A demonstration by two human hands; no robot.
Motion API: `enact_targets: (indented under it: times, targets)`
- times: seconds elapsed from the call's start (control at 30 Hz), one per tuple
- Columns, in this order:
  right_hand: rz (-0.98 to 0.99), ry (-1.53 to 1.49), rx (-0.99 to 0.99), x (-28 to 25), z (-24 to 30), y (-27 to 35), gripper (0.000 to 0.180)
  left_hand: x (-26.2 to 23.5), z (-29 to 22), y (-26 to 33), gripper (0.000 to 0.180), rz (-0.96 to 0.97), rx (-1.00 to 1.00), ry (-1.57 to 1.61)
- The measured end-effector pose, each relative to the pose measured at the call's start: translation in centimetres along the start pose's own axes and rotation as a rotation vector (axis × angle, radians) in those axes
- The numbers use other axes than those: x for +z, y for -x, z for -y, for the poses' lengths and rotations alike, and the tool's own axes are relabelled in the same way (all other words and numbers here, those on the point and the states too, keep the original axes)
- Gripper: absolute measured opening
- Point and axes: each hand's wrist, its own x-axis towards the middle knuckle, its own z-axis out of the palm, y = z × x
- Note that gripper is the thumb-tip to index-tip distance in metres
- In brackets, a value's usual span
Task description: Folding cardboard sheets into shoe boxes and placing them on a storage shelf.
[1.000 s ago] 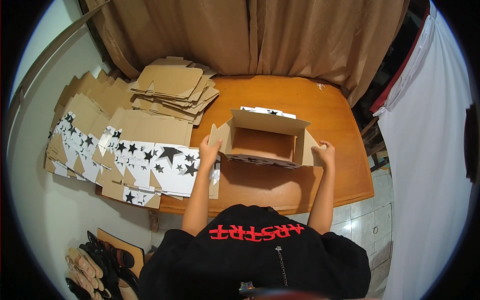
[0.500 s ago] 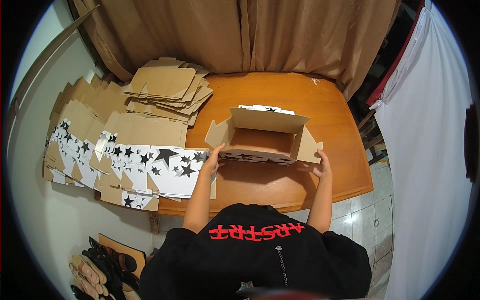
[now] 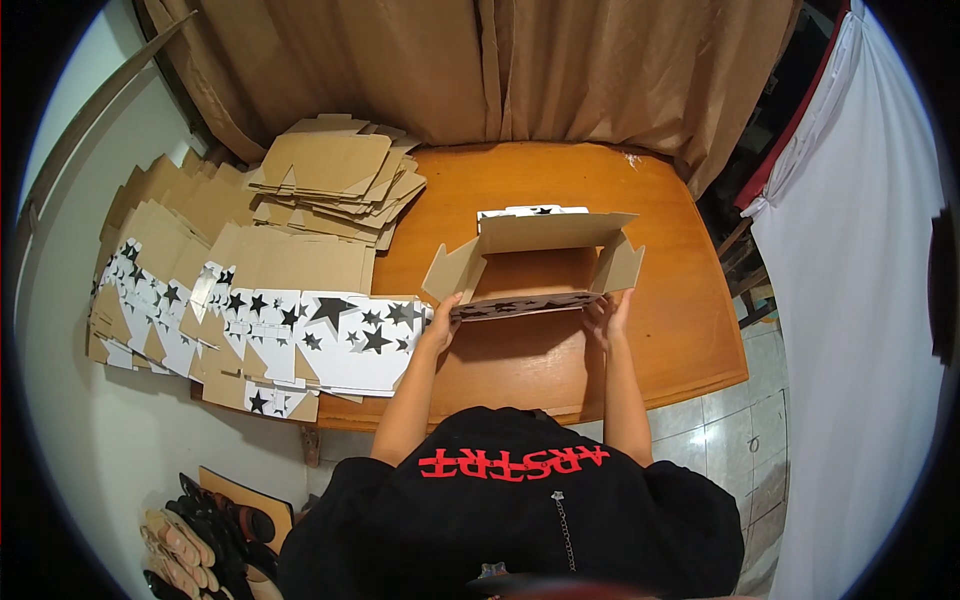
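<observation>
A cardboard box [image 3: 545,233] is unfolded into a rectangular frame over the table, tilted, with its flaps standing out. The table's wood shows through its middle. Its insides are plain brown, while the near side is white with black stars. My left hand [image 3: 441,327] grips the near left corner, below a notched side flap. At the near right corner, the fingers of my right hand [image 3: 608,316] close on the box under the other notched flap; some of them are hidden behind the cardboard.
On the left of the wooden table [image 3: 680,340] lie overlapping flat star-printed cardboard blanks [image 3: 350,345]. Behind them is a stack of folded brown cardboard [image 3: 325,165]. A brown curtain [image 3: 620,70] hangs along the far edge, a white cloth [image 3: 850,300] at the right. Shoes [image 3: 215,530] sit lower left.
My right hand has moved left, from the right flap's end to the near right corner. The box has turned slightly and shifted right at its left end, with my left hand following.
</observation>
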Motion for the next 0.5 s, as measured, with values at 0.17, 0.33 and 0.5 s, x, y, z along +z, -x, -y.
enact_targets:
  times: [0.17,0.33,0.5]
  targets:
    - [-0.027,-0.030,-0.011,1.0,-0.4,-1.0,0.096,-1.8,1.6,-0.5,0.066,-0.033,0.045,0.039]
    - [-0.098,-0.101,-0.004,-1.4,-3.9,-4.3,0.063,-1.1,2.3,-0.6,0.060,-0.029,0.068,0.100]
    - [-0.160,-0.022,-0.021,0.0,-4.9,-3.4,0.051,-2.1,2.7,0.0,0.057,-0.103,0.058,0.074]
